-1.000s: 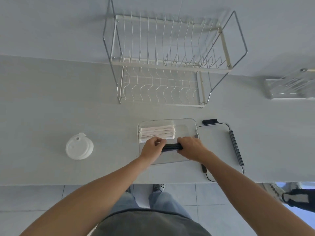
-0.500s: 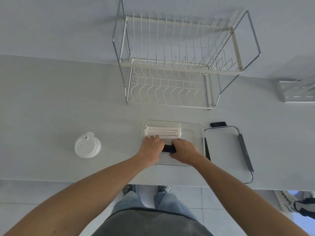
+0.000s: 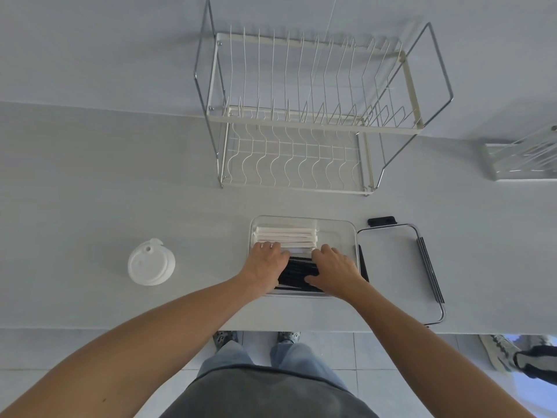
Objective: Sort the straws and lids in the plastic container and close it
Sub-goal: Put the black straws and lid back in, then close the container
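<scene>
Both hands in clear container [image 3: 346, 233] on bench: left hand [image 3: 266, 260] and right hand [image 3: 334, 268] press black straws [image 3: 298, 271], fingers fairly straight. Straws lie crosswise between grips, white straws [image 3: 286, 235] just beyond. Cup lids [image 3: 150, 263] well left, nearer left hand.

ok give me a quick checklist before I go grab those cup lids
1. Black straws down inside the container: ok, they lie in its near half.
2. White straws in the container: ok, stacked in the far half.
3. Hands free: not ok, the left hand and right hand both rest on the black straws.
4. Cup lids reachable: ok, stacked on the counter to the left.
5. Room for the cup lids: cannot tell, hands cover part of the container.
6. Container lid: ok, off, lying to the right.
</scene>
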